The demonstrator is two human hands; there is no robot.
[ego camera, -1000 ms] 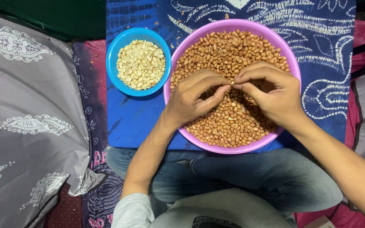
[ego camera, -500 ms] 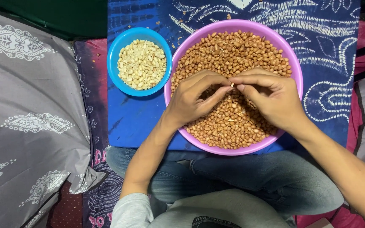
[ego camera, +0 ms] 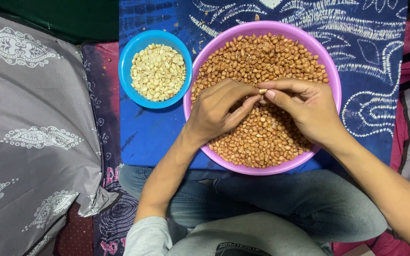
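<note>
Blue patterned cloth (ego camera: 143, 137) covers the surface in front of you, and at far left a grey cushion with white paisley print (ego camera: 29, 118) lies beside it. Moving right, a small round blue plastic bowl (ego camera: 128, 61) sits on the cloth, part filled with pale skinned peanuts (ego camera: 157, 71). Just beside it, rims nearly touching, stands a large round pink plastic basin (ego camera: 330, 76) heaped with brown unskinned peanuts (ego camera: 266, 52).

Your left hand (ego camera: 214, 111) hovers over the middle of the basin, fingers curled and tips meeting those of your right hand (ego camera: 304, 106). Between the two sets of fingertips you pinch a single pale peanut (ego camera: 263, 91), held just above the brown heap. Both hands are closed on that one nut, thumbs pressing against forefingers.

The step in hand looks like rubbing the skin off this nut. Judging from its pale colour, the skin is mostly gone. The next move would call for carrying the kernel left, clear of the pink rim, over the blue bowl without dropping it among the brown ones.
</note>
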